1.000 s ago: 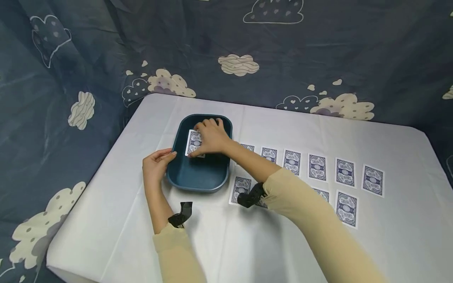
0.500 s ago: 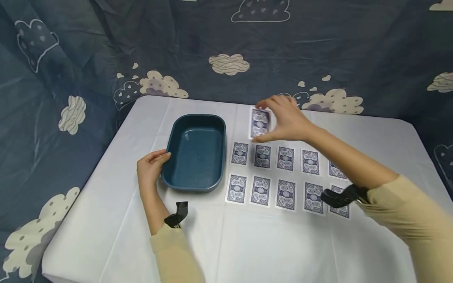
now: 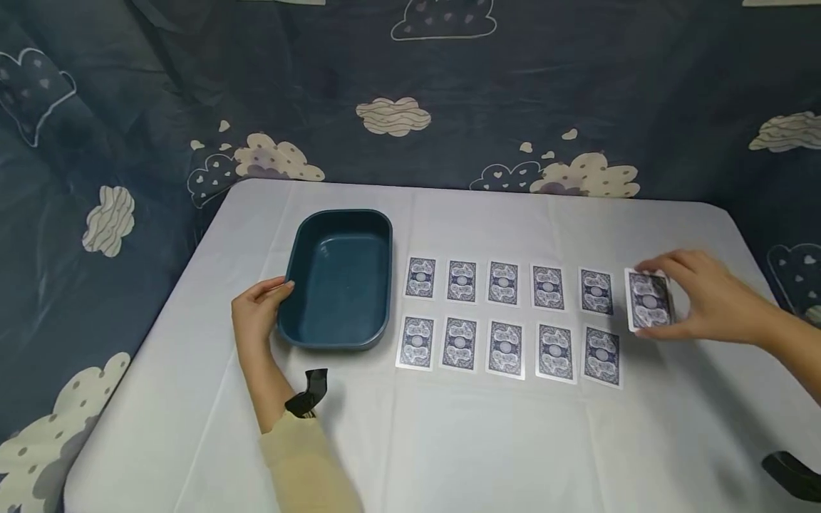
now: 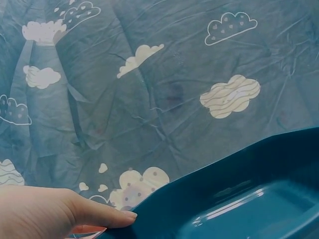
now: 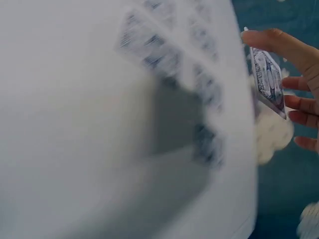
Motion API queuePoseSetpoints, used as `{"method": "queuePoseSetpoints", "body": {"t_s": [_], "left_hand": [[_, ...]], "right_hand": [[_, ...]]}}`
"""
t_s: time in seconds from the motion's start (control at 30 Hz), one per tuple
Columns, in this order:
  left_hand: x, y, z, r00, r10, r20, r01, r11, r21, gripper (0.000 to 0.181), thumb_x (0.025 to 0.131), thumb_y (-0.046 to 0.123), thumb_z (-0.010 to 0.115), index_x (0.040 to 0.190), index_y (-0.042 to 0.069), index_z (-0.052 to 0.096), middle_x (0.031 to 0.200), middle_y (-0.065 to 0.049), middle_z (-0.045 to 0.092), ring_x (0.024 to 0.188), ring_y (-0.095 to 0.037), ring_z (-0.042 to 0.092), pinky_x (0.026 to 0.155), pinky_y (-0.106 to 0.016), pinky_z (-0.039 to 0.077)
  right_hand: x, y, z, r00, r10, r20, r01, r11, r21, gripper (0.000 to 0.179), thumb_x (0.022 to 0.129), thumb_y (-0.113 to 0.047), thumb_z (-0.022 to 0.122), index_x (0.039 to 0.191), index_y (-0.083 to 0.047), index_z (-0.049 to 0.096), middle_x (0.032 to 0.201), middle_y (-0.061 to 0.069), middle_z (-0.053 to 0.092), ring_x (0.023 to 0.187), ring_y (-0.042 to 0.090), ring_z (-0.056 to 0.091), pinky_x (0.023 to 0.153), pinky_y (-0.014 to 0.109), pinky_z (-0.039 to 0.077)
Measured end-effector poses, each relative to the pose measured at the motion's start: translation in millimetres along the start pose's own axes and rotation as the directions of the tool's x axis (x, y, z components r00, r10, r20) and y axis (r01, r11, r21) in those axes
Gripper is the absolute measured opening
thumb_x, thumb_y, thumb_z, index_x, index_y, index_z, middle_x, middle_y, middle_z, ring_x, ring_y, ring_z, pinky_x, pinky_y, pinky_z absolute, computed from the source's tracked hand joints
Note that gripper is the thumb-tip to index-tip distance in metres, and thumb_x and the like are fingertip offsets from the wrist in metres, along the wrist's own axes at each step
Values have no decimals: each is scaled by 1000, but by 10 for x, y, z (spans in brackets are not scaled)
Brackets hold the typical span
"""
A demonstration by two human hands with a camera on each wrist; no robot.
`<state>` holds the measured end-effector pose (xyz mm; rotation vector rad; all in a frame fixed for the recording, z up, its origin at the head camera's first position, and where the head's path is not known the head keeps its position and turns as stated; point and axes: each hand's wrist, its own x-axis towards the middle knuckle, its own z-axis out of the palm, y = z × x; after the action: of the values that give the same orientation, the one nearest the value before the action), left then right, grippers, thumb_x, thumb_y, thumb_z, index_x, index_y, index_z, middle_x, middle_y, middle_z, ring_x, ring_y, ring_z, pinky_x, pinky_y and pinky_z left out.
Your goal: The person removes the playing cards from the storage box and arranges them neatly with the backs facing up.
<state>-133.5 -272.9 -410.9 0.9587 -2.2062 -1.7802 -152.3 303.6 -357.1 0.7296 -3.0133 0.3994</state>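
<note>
My left hand (image 3: 255, 312) pinches the left rim of a deep teal tray (image 3: 375, 320), thumb on top; the left wrist view shows the thumb over the rim of the tray (image 4: 234, 164). Nothing lies inside the tray. At the right end of the card rows, my right hand (image 3: 708, 299) holds a small stack of playing cards (image 3: 648, 303) by opposite edges, blue patterned backs up, above the table. In the right wrist view the held playing cards (image 5: 268, 77) sit between thumb and fingertips. The stack hides the tabletop beneath it in the head view.
Two rows of face-down playing cards (image 3: 504, 349) lie between the tray and my right hand. The white tablecloth (image 3: 487, 442) reaches back to a dark blue cloud-print curtain (image 3: 308, 92). A black wrist strap piece (image 3: 792, 476) shows at lower right.
My right hand has lifted the playing cards out of the tray and carried them right, past the rows. My left hand keeps its grip on the rim. The head view has turned slightly right.
</note>
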Motion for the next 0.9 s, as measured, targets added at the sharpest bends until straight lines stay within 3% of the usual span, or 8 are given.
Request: {"method": "queuePoseSetpoints", "body": {"t_s": [0.13,0.27,0.67,0.9], "left_hand": [[12,-2,-68,1000,3,-17,-3,1000,-13,38,76,22,76,107,3,68,63,21,60,75,-1,56,66,-19,40],[31,0,-120,999,20,-33,-21,999,-27,36,77,20,75,106,1,67,61,21,60,71,0,56,63,-18,40],[36,-13,-170,999,22,-33,-25,997,-74,36,74,17,77,104,-2,67,61,19,62,68,0,58,64,-16,42],[44,2,-163,999,28,-34,-30,996,-78,35,74,16,77,103,-1,67,62,18,62,68,1,58,65,-16,42]], "right_hand": [[-313,110,215,998,42,35,-40,998,-48,95,36,-47,91,112,-2,54,110,22,49,101,42,40,78,62,34],[-455,147,390,998,49,46,-47,998,-45,94,37,-50,90,112,-5,54,111,23,49,100,43,41,76,63,36],[-503,75,568,986,91,138,-82,994,-67,94,43,-60,84,114,-6,57,112,24,51,102,43,44,81,63,37],[-546,101,610,988,91,122,-89,996,-20,93,44,-56,85,116,-6,56,111,24,49,100,43,46,78,62,39]]}}
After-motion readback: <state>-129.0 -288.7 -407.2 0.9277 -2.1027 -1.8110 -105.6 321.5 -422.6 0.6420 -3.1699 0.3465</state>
